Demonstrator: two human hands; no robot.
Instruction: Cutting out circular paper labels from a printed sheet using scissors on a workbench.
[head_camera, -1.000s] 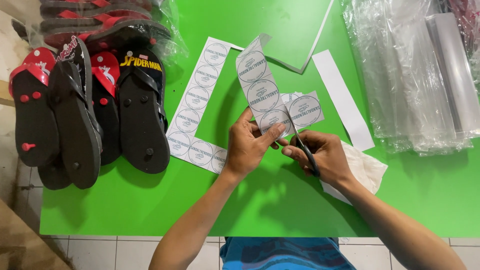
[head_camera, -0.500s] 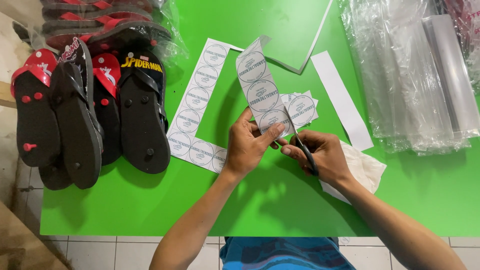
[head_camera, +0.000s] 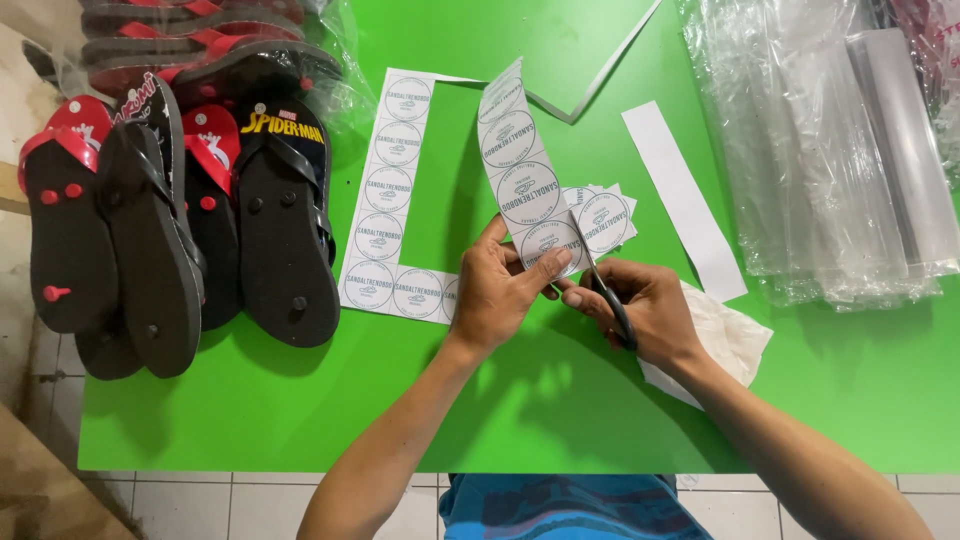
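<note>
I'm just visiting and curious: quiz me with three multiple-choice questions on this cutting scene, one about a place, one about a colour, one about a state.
1. Where do the sandals lie?
A. at the left end of the table
B. on the floor
C. under the plastic bags

2. What colour is the table?
A. white
B. green
C. blue

3. How is the strip of round labels?
A. flat on the table
B. rolled up
C. held up by the left hand

Answers: 1 A, they sit at the tabletop's left end. 2 B, the bare top is bright green. 3 C, the left hand pinches its lower end while the right hand works scissors beside it.
</note>
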